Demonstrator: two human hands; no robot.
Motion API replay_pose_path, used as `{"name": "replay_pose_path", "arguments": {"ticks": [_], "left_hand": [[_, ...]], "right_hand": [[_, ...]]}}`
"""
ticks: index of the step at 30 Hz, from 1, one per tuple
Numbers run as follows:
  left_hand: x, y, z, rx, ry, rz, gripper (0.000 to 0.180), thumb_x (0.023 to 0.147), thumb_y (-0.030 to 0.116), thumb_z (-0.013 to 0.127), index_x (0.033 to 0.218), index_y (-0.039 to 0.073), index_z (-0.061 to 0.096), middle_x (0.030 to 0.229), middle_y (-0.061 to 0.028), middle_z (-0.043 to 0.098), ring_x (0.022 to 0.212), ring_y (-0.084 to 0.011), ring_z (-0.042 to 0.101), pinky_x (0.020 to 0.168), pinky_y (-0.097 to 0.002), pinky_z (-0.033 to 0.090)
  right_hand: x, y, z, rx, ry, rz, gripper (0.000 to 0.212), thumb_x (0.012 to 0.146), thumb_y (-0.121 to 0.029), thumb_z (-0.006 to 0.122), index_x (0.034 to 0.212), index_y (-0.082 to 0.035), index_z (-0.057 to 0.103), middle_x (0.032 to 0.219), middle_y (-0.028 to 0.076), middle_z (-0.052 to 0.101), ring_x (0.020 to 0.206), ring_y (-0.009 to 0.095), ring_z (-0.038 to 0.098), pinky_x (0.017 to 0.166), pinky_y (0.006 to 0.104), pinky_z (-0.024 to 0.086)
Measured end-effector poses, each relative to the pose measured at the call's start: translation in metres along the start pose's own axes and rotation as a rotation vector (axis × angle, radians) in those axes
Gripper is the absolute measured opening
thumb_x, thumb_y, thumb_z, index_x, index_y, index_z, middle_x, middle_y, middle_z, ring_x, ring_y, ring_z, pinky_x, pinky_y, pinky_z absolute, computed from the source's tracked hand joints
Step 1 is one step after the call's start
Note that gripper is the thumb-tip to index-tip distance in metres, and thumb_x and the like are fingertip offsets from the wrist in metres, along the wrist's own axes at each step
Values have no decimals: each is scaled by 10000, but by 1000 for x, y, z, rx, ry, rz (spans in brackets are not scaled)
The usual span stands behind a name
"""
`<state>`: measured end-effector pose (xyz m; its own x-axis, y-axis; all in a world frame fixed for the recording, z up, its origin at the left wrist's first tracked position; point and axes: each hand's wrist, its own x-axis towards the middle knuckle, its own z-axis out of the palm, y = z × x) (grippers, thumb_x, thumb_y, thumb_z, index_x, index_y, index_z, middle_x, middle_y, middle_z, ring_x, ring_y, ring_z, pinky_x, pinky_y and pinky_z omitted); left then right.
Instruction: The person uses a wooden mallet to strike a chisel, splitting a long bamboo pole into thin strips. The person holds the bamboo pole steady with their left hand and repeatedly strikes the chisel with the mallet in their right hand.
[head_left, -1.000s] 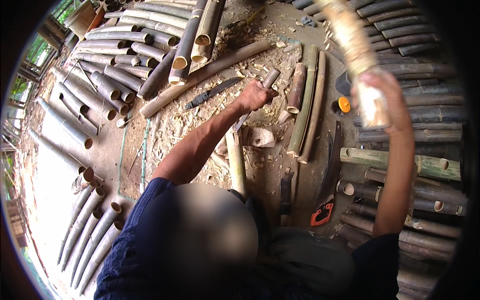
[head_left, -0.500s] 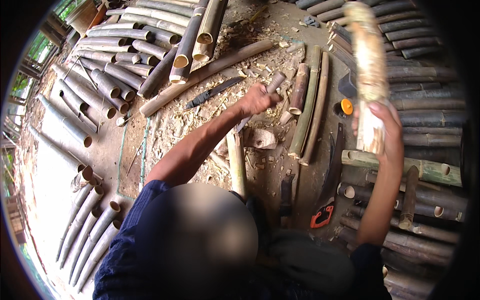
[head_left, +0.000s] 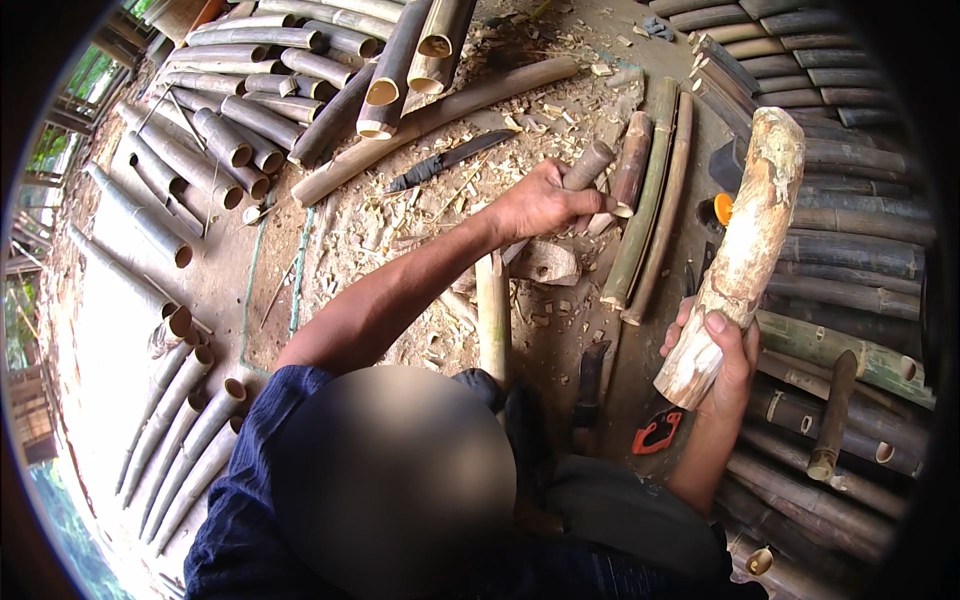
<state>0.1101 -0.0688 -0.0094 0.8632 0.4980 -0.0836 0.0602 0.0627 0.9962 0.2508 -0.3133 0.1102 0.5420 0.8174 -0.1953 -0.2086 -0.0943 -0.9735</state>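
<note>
Bright daylight whitens the brown floor at left, beside slatted wooden walling and greenery.

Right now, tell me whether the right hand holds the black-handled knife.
No, the right hand grips a pale wooden club.

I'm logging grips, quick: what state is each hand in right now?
Left hand: closed, holding a cylindrical handle.
Right hand: closed, holding a thick pale log.

Daylight glare at left, dimmer at right
The floor washes out white; poles curve near the black rim; a round blur covers the lower middle.
</note>
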Motion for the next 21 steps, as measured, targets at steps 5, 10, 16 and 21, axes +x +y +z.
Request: {"name": "replay_pose_path", "arguments": {"ticks": [5, 10, 16, 21], "left_hand": [[5, -9, -3, -112, 72, -91, 369, 875, 388, 759, 734, 64, 654, 592, 4, 566, 461, -68, 445, 444, -252, 348], [8, -17, -4, -55, 73, -88, 367, 865, 395, 767, 732, 69, 664, 592, 6, 571, 473, -64, 468, 447, -250, 357], [4, -7, -1, -55, 47, -69, 360, 869, 377, 758, 727, 54, 687, 616, 1, 608, 500, -74, 511, 482, -250, 392], [3, -9, -1, -1, 31, -57, 359, 875, 376, 747, 736, 48, 700, 622, -1, 620, 542, -74, 537, 541, -255, 430]], "right_hand": [[-2, -1, 9, -1, -30, 3, 400, 866, -205, 681, 1150, 40, 540, 874, 168, 651, 646, 232, 662, 566, 370, 583], [-2, 4, 5, -5, -22, 29, 410, 868, -211, 684, 1158, 39, 538, 875, 165, 650, 650, 232, 662, 567, 371, 583], [-5, 4, 5, -8, 9, 56, 447, 865, -212, 695, 1191, 39, 521, 892, 171, 652, 655, 239, 665, 567, 375, 582], [-6, 6, 6, -58, -28, 50, 374, 903, -215, 641, 1137, 58, 538, 881, 161, 633, 663, 222, 660, 563, 363, 587]]}}
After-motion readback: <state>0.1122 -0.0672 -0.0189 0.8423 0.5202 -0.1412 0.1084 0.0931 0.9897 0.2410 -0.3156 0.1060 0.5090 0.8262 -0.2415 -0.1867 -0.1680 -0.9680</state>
